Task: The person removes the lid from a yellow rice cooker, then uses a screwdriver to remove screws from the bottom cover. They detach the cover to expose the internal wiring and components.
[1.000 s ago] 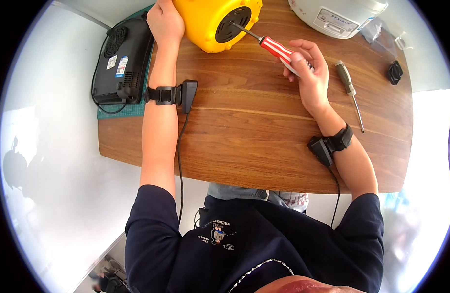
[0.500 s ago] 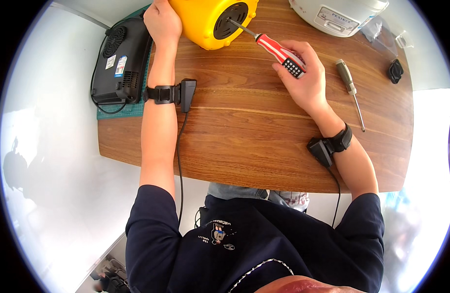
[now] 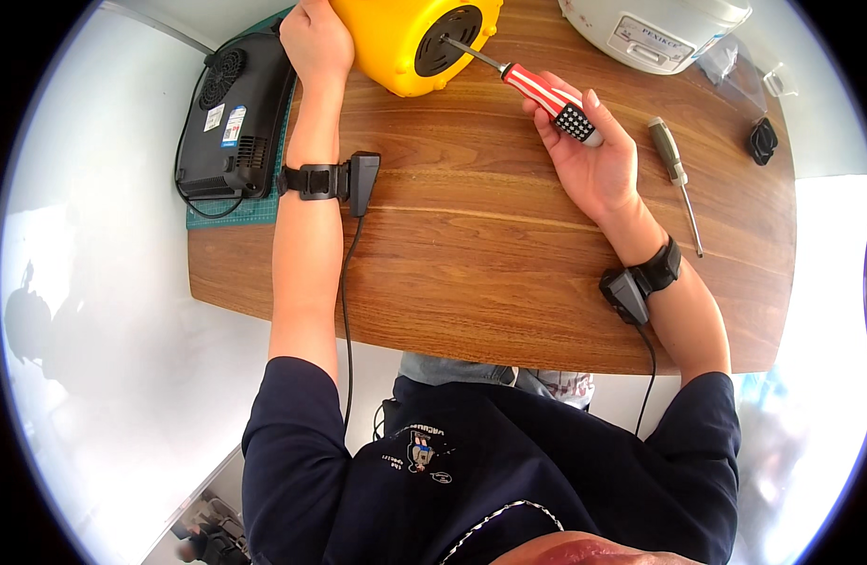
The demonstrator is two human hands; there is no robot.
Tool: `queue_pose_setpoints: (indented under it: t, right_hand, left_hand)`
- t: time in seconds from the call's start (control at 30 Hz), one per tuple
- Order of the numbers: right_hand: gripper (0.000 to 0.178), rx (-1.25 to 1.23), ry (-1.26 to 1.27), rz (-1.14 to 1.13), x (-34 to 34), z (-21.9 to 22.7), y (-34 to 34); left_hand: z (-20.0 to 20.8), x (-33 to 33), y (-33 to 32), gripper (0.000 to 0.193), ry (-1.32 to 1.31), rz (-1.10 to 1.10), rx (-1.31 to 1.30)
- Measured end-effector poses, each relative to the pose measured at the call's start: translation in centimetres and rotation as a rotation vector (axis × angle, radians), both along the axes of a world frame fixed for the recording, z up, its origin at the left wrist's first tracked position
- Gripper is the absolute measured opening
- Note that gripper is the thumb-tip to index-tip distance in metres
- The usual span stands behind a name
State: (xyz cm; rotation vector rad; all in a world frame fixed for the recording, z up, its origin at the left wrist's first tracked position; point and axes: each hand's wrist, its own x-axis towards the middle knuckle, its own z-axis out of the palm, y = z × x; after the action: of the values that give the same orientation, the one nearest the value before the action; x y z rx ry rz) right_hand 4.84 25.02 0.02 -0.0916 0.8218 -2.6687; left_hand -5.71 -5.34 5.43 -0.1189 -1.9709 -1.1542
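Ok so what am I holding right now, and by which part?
Your right hand holds a screwdriver by its striped handle. Your left hand is at the yellow device; whether it grips can't be told.

Screwdriver [image 3: 535, 87]: red-and-white handle, white-spotted black band; slants, its tip meeting the slotted black disc [image 3: 446, 56] of a rounded yellow housing [image 3: 386, 49], which extends out of view.

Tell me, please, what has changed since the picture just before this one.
The right hand has rolled over on the screwdriver: its palm now faces more upward, with the thumb on the right side of the handle instead of the left. Nothing was visibly picked up or released. The screwdriver's tip stays at the black disc on the yellow casing, and the left hand stays beside it.
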Motion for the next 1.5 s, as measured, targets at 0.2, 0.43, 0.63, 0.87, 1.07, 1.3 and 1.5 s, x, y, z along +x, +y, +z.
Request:
queue_pose_setpoints:
  t: [0.2, 0.43, 0.63, 0.87, 1.07, 1.3, 1.5]
  right_hand:
    - [0.049, 0.504, 0.148, 0.006, 0.4, 1.0, -0.5]
    - [0.049, 0.924, 0.272, 0.062, 1.2, 1.7, 0.4]
    - [0.041, 1.092, 0.47, -0.216, 1.4, 0.7, -0.8]
    - [0.044, 1.106, 0.573, -0.365, 1.1, 0.2, -1.0]
    - [0.035, 0.83, 0.364, -0.253, 1.1, 0.6, -0.1]
    - [0.034, 1.088, 0.741, -0.564, 0.8, -0.2, -0.2]
    - [0.041, 1.011, 0.663, -0.513, 0.2, -0.9, -0.4]
  left_hand:
    - [-0.1, 0.0, -0.2, 0.047, 0.016, 0.008, -0.017]
    - [0.0, 0.0, -0.4, 0.048, -0.004, 0.01, 0.003]
    - [0.0, 0.0, -0.6, 0.048, -0.014, 0.004, 0.027]
    - [-0.1, 0.0, -0.7, 0.048, -0.001, 0.009, 0.023]
    - [-0.3, -0.4, -0.6, 0.049, 0.008, -0.012, 0.009]
    - [-0.2, -0.2, -0.6, 0.049, 0.007, 0.002, 0.008]
    - [-0.6, -0.5, -1.0, 0.05, 0.012, -0.018, 0.041]
